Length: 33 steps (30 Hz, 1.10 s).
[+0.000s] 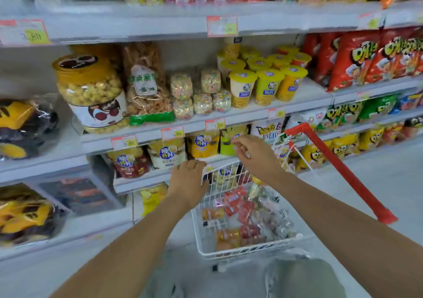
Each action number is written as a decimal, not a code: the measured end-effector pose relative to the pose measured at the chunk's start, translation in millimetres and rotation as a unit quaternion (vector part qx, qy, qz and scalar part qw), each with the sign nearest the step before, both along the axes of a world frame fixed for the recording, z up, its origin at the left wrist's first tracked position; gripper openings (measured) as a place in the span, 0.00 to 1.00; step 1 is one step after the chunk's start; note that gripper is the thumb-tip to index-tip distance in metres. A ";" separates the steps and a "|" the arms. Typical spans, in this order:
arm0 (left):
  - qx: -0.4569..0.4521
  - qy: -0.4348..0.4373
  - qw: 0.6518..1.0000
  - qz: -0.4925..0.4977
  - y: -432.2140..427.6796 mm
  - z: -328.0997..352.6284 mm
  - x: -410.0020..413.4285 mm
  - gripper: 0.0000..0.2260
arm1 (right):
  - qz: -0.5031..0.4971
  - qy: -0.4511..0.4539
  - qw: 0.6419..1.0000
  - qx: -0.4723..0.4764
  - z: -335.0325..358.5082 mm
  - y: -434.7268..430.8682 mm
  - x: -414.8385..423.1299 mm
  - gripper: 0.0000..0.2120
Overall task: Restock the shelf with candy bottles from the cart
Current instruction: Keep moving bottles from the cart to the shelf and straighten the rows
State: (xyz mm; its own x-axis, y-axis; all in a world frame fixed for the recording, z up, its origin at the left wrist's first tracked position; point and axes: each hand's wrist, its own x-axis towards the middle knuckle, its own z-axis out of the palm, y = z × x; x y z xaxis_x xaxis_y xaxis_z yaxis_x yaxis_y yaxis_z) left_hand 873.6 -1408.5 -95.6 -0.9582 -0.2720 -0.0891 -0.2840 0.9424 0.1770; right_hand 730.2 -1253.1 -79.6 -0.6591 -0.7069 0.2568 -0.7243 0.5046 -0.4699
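snack shelves [251,113] rise beyond my fingers [194,166]. left hand [186,180] curls over the wire cart [249,248] rim; right hand [255,157] hovers above, loosely curled, empty.

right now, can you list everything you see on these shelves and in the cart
clear candy bottles with pastel pieces: five visible, pastel mix, centre of the middle shelf, two stacked on three
yellow-lidded snack cups: several, yellow and green, right of the bottles
large clear jar of yellow puffs: one, yellow lid, left end of that shelf
clear bag of brown snacks: at least one, green base, between jar and bottles
red snack bags: several, red, right bay
white wire cart with red handle: one, below the hands
wrapped packets: many, red, orange and clear, inside the cart
price tags: several, red-edged with yellow, shelf fronts
left hand: at the cart's left rim
right hand: loosely curled, empty, above the cart
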 end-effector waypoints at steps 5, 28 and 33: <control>-0.033 -0.066 0.997 -0.022 -12.0 -67.0 -17.6 0.29 | -0.031 -0.056 0.995 0.080 -79.3 -10.2 -9.1 0.13; -0.034 0.013 0.999 0.008 -19.8 -182.9 -41.7 0.37 | -0.163 -0.229 0.907 0.314 -265.4 -23.3 -35.5 0.33; -0.033 0.007 0.999 0.013 -18.0 -182.0 -40.5 0.38 | -0.133 -0.208 0.919 0.308 -260.7 -10.9 -38.7 0.30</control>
State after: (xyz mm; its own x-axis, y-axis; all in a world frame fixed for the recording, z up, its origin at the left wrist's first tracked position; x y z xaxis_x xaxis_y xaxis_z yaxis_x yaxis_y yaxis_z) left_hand 833.1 -1426.5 -277.6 -0.9517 -0.3016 -0.0566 -0.3064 0.9445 0.1184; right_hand 691.5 -1263.9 -340.4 -0.7803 -0.4323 -0.4519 -0.3582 0.9013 -0.2436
